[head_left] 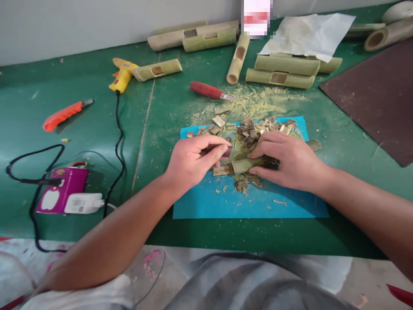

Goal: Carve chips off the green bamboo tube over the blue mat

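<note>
My right hand (287,161) presses a short green bamboo section (250,164) down on a blue cutting mat (226,202). Its far end (313,145) sticks out past my fingers. My left hand (193,161) is closed around a small dark tool or chip (227,151), its tip at the near end of the bamboo; what it is I cannot make out. Several cut bamboo chips (248,129) and green shavings lie just beyond both hands.
On the green table: red-handled knife (208,91), orange utility knife (64,114), yellow glue gun (122,75) with black cord, purple power strip (63,196). Several cut bamboo tubes (280,71) and white paper (309,32) lie at the back. A dark brown sheet (377,97) lies right.
</note>
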`<action>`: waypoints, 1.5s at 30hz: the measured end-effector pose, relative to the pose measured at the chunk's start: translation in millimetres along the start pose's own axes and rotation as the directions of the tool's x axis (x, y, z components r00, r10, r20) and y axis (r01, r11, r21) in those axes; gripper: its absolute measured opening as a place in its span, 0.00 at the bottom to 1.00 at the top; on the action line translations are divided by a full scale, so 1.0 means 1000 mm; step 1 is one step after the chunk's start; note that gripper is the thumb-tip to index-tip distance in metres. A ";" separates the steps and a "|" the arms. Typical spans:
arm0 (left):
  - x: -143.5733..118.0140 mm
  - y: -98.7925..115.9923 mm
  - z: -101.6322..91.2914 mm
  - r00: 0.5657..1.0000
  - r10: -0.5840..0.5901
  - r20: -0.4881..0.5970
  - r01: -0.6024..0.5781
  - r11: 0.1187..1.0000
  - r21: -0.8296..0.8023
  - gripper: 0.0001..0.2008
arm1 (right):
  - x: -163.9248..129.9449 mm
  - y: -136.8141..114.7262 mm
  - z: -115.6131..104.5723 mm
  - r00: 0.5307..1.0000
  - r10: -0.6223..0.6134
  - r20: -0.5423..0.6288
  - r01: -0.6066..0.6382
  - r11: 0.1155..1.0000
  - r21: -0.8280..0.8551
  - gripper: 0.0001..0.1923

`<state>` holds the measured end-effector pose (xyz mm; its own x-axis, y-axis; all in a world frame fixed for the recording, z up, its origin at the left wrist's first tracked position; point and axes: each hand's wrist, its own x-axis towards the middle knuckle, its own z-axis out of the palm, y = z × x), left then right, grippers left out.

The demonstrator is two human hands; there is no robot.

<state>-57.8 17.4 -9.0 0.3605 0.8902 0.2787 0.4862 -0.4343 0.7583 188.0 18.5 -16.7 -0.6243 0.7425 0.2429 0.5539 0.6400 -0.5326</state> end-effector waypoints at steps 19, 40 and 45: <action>0.003 -0.008 -0.009 0.899 0.389 0.203 -0.432 0.866 0.251 0.04 | 0.000 0.000 0.002 0.999 -0.049 -0.013 0.048 0.998 -0.038 0.08; 0.006 -0.004 0.001 0.952 0.283 0.115 -0.302 0.932 0.203 0.08 | -0.003 -0.008 0.007 0.994 -0.080 -0.076 0.046 0.925 -0.376 0.08; 0.003 0.003 0.001 0.976 0.202 0.082 -0.208 0.975 0.073 0.10 | -0.003 -0.005 0.010 0.995 -0.029 -0.093 -0.004 0.942 -0.335 0.08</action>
<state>-54.0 18.8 -6.5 0.5153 0.7697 0.3770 0.4571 -0.6189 0.6388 181.4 11.3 -22.5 -0.5859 0.7389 0.3327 0.7090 0.6663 -0.2312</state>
